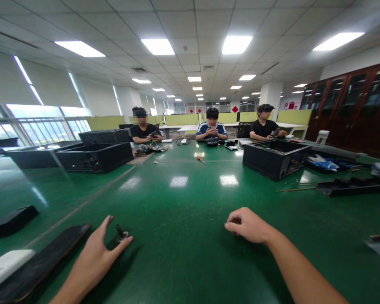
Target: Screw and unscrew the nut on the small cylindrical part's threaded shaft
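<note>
My left hand (96, 255) lies low over the green table (183, 219), fingers spread, thumb and forefinger either side of a small dark part (120, 233) that stands on the surface. The forefinger tip touches or nearly touches it. My right hand (247, 226) hovers over the table a little to the right, fingers curled loosely inward; nothing shows in it. A flat black panel (41, 257) lies just left of my left hand.
An open black computer case (274, 158) stands at the right, more black cases (95, 156) at the left. Black panels (351, 185) and a small black box (14, 219) lie about. A red-handled screwdriver (200, 159) lies mid-table. Three people sit at the far end.
</note>
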A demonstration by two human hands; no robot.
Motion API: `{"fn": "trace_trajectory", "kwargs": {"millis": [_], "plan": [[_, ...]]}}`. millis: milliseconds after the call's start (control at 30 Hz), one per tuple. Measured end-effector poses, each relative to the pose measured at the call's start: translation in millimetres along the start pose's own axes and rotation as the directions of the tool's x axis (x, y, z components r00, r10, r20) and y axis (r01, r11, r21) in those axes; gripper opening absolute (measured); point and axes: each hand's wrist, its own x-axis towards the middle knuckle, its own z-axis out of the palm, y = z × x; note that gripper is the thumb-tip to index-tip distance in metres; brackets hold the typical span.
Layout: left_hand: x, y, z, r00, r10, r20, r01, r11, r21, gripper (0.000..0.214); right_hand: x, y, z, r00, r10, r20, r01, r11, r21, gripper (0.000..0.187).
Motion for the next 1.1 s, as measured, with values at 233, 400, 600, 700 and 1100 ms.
{"fn": "trace_trajectory", "kwargs": {"millis": [233, 400, 600, 700, 1100], "plan": [[-19, 114, 14.5, 0.875, 0.468, 0.122, -0.399, 0.841, -0.366, 0.060, 1, -13, 18, 0.976, -0.099, 0.196, -0.033, 0.817, 0.575, 0.030], [-51, 204, 57.1, 0.772, 0.627, 0.103, -0.338, 0.542, -0.769, 0.042, 0, -17, 23, 0.955, -0.215, 0.202, 0.030, 0.751, 0.659, 0.034], [-59, 217, 61.6, 0.897, 0.442, 0.008, -0.246, 0.515, -0.821, 0.020, 1, -12, 20, 0.956, -0.258, 0.141, 0.091, 0.717, 0.692, 0.042], [-35, 178, 39.3, 0.957, 0.280, -0.082, -0.257, 0.676, -0.691, 0.021, 3, -6, 15, 0.975, -0.186, 0.122, 0.058, 0.742, 0.668, 0.048], [17, 16, -8.1, 0.983, -0.095, -0.156, 0.088, 0.995, -0.054, 0.044, 4, -2, 12, 0.981, 0.048, 0.190, -0.132, 0.878, 0.459, 0.032]]}}
